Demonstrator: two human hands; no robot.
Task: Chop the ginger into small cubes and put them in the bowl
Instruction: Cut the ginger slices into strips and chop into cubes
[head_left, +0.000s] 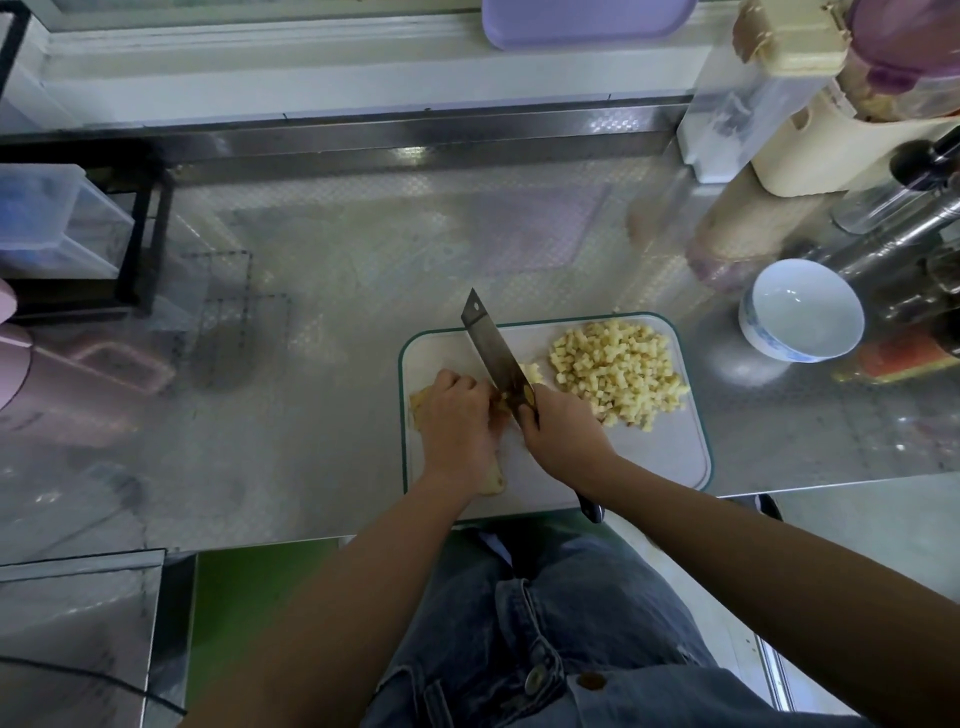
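**Blade close to your knuckles, bowl empty**

Your left hand (457, 410) curls its fingers down over the uncut ginger (418, 403) at the left edge of the cutting board (649, 457). Your right hand (563, 431) wraps tight around the cleaver (493, 345) high on the handle. The blade sits just beside your left fingertips, so that is the main risk. If the knobbly root rolls under your palm, the edge could meet a finger, so keep the tips tucked.

The second risk is scatter. The cubes (618, 374) lie in a loose heap near the board's far right corner, and a careless sweep could push them onto the counter (337, 291). The bowl (800, 306) stands off the board to the right, well apart from the heap, so the transfer has to cross bare metal.

The ginger is pale yellow, fibrous and irregular, with one lobe poking out below your left wrist. The cubes are small, blocky and fairly even. The board is smooth white plastic with a green rim, and it could slide on the embossed, reflective steel counter. The bowl is glossy white ceramic with blue markings outside. The cleaver blade is broad, rectangular and dull grey.
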